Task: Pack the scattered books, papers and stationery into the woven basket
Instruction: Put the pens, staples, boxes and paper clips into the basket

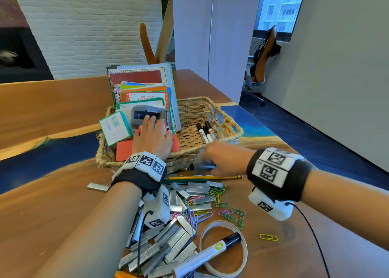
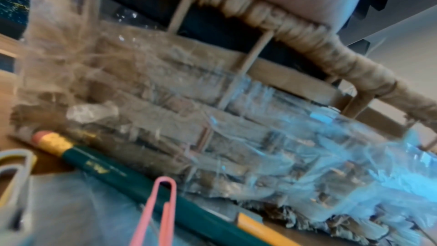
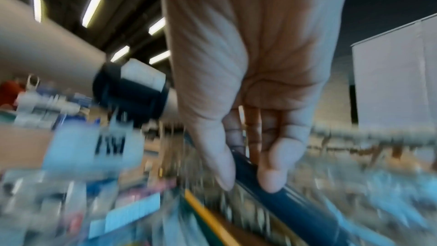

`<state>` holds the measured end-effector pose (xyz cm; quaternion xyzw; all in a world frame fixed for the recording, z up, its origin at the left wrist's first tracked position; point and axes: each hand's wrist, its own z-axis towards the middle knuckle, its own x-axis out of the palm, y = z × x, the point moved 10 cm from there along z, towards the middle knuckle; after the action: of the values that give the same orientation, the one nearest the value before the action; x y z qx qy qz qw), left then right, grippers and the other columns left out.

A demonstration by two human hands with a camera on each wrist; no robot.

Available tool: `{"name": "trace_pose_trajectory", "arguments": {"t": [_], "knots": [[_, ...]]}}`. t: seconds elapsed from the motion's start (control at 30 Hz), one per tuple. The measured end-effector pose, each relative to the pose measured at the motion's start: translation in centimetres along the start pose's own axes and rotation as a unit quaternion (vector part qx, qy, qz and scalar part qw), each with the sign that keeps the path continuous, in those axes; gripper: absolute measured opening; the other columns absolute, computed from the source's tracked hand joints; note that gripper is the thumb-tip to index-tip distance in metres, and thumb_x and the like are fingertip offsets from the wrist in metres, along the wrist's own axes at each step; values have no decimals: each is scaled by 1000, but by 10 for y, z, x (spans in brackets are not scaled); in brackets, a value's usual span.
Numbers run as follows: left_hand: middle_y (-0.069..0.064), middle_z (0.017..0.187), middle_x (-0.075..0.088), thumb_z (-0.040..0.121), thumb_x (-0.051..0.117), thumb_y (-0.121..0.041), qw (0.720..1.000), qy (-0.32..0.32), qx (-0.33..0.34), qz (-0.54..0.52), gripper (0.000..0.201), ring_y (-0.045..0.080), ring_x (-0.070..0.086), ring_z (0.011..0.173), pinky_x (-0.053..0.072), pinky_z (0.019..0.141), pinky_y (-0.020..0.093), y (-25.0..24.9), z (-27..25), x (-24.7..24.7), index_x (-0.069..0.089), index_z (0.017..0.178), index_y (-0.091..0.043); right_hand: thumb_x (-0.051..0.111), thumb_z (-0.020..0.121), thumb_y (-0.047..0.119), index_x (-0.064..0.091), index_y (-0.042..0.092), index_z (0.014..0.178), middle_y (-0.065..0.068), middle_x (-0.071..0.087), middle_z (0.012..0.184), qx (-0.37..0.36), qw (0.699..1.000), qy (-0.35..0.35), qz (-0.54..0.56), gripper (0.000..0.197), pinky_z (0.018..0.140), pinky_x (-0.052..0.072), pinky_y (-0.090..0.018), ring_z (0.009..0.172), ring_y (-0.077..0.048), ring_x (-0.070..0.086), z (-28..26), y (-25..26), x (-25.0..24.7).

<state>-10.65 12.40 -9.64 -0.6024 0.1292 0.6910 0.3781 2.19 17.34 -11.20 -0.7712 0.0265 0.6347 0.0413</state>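
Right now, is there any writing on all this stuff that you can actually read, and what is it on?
"STICK": red letters on the red-bordered sticky-note pad standing in the woven basket; the lines above it are too blurred.
Green and white box: print too small.
Markers in the basket, marker on the table: labels unreadable.
Green pencil: gold stamp blurred.

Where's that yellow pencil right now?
In the head view, the yellow pencil lies on the table just in front of the woven basket, beside a green pencil, under the right hand.

1. Bare forearms; each wrist wears a black band [image 1: 136, 179] carrying white blocks printed with black square markers [image 1: 271, 165].
2. A white camera box [image 1: 156, 208] hangs beneath each wrist, trailing a thin black cable [image 1: 311, 231].
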Motion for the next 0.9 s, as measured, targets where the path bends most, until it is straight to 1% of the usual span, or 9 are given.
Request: {"name": "trace_pose_trajectory", "arguments": {"t": [0.1,0.2,0.3,0.37,0.47,0.57,0.67,0.83,0.9], "knots": [[4,156,15,100,30,-34,1000,-1,4,-3,47,18,2,146,14,115,45,0,1,0,28,143,-17,59,86,10,64,14,100,9,48,72,16,987,-79,137,15,55,38,-11,57,-1,48,-25,-10,-49],[3,156,15,100,30,-34,1000,-2,3,-5,46,18,3,146,14,115,44,0,0,1,29,143,-17,55,86,-1,61,9,94,-5,63,76,46,940,-152,302,14,43,46,-15,39,-2,52,-39,-29,-90],[3,156,16,100,30,-34,1000,-7,6,-5,46,18,4,145,15,115,44,0,1,0,29,143,-18,52,89,3,59,7,96,-11,61,72,70,894,-213,387,10,50,51,-23,48,-14,56,-34,-48,-116],[3,156,16,100,30,-35,1000,-6,7,-5,47,18,4,145,15,115,44,1,2,1,28,143,-18,51,93,17,58,8,100,-7,56,71,93,889,-220,391,13,52,50,-22,54,-18,56,-17,-58,-119],[3,155,17,99,30,-35,1000,-10,9,-4,47,18,5,145,16,115,44,2,3,3,29,143,-17,38,98,33,54,9,108,-5,53,78,144,933,-157,291,30,60,47,-23,62,-17,57,23,-71,-100],[3,153,21,99,31,-35,1000,-21,17,-1,45,19,8,144,19,113,44,2,4,2,31,140,-16,30,100,27,57,5,107,-9,56,82,156,975,-42,154,35,58,42,-21,70,-22,57,61,-75,-62],[3,149,26,98,32,-35,999,-30,19,3,43,20,12,142,23,111,45,2,5,1,34,137,-16,35,99,19,54,3,96,-8,50,69,197,974,43,106,26,50,37,-22,56,-18,48,81,-88,-29],[3,148,27,98,32,-36,999,-32,17,2,43,20,13,142,24,111,45,3,6,4,34,136,-17,43,99,27,56,3,116,-10,57,106,244,952,180,49,32,80,42,-31,78,-20,52,80,-100,5],[4,147,28,98,32,-36,999,-34,14,3,42,20,13,142,25,110,46,3,7,4,35,135,-17,41,99,27,58,7,114,-13,59,106,239,950,199,22,30,81,39,-32,82,-22,49,81,-101,13]]}}
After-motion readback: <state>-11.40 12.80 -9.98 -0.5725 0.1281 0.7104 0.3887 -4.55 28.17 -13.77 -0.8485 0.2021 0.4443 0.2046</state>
